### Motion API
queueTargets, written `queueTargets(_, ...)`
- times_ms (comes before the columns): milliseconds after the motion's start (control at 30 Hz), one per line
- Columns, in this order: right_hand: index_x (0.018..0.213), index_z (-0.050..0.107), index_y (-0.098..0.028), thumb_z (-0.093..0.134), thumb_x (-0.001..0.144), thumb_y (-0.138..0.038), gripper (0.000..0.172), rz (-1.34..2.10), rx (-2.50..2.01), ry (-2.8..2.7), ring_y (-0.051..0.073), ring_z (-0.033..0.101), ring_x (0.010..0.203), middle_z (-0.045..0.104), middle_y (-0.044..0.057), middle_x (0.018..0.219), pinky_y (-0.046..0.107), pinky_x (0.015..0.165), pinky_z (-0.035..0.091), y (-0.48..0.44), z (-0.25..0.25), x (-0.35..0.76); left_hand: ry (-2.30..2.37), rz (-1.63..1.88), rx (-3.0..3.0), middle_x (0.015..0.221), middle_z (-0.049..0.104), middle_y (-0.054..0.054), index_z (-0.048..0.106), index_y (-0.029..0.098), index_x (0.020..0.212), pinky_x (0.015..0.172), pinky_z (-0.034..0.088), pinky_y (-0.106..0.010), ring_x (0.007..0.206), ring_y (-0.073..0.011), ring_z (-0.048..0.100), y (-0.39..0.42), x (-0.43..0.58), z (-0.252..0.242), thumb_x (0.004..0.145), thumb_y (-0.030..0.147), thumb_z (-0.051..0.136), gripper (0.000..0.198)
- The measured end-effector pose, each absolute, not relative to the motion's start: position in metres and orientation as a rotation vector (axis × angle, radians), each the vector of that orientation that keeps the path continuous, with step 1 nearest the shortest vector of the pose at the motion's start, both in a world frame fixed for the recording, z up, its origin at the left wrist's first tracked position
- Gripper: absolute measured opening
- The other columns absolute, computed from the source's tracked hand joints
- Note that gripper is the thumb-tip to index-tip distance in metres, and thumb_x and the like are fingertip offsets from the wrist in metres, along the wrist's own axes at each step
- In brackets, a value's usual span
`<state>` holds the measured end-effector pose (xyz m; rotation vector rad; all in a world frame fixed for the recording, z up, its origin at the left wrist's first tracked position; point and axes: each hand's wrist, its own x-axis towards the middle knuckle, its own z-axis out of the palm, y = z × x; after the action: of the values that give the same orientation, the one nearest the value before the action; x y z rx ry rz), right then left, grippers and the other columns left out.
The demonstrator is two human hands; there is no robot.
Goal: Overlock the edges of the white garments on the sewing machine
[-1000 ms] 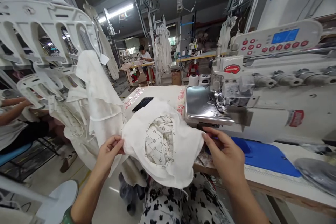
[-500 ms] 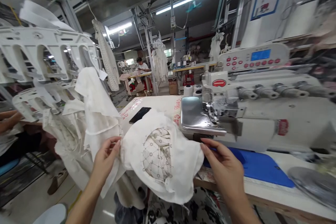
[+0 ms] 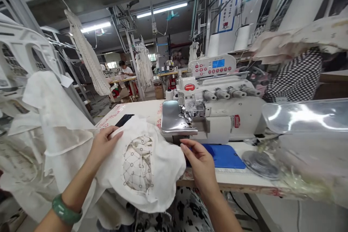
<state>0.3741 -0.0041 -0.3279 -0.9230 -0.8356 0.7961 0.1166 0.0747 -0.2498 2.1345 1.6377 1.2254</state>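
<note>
- My left hand (image 3: 104,144) pinches the white cloth piece (image 3: 165,166) at its upper-left edge.
- My right hand (image 3: 199,163), fingers pressed together, meets its right edge; I cannot tell the grip.
- The piece runs left to right between them, its patterned opening (image 3: 137,163) facing me, at the table (image 3: 241,182) edge before the sewing machine (image 3: 217,116).

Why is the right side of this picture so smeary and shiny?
Head view: the clear plastic sheet throws white glare under the ceiling lights; the right edge is blurred; the wide lens bends the posts; the white cloth in the middle is sharp.

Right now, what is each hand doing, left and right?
Left hand: closed on the white fabric piece, upper edge.
Right hand: at the fabric's right edge; grip cannot be told.
</note>
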Motion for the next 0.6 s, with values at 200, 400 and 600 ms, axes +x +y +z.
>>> queueTargets(200,0.092,0.061,-0.015,0.058,0.078,-0.047,0.035,0.818,-0.942,-0.866,0.004,0.033,0.031,0.056,-0.002,0.063,0.018,0.03,0.027,-0.009,-0.328,0.37,1.579,1.338,2.169,0.08,0.062,-0.003,0.062,0.02,0.074,0.067,0.042,-0.027,0.076,-0.0205,0.055,0.062,0.106,-0.251,0.07,0.048,0.054,0.03)
queueTargets(400,0.087,0.065,-0.015,0.058,0.075,-0.049,0.037,0.714,-1.072,-0.91,0.01,0.04,0.037,0.057,0.0,0.057,0.02,0.033,0.031,-0.004,-0.329,0.37,1.545,1.336,2.106,0.078,0.06,-0.002,0.06,0.02,0.077,0.063,0.04,-0.025,0.072,-0.0187,0.053,0.065,0.099,-0.258,0.073,0.046,0.053,0.028)
queueTargets(600,0.07,0.072,-0.024,0.064,0.059,-0.052,0.031,0.514,-1.195,-1.006,0.019,0.057,0.046,0.062,0.002,0.052,0.025,0.041,0.043,0.001,-0.339,0.381,1.505,1.498,2.057,0.07,0.06,-0.003,0.06,0.02,0.076,0.063,0.045,-0.028,0.069,-0.0198,0.056,0.031,0.106,-0.247,0.075,0.047,0.047,0.03)
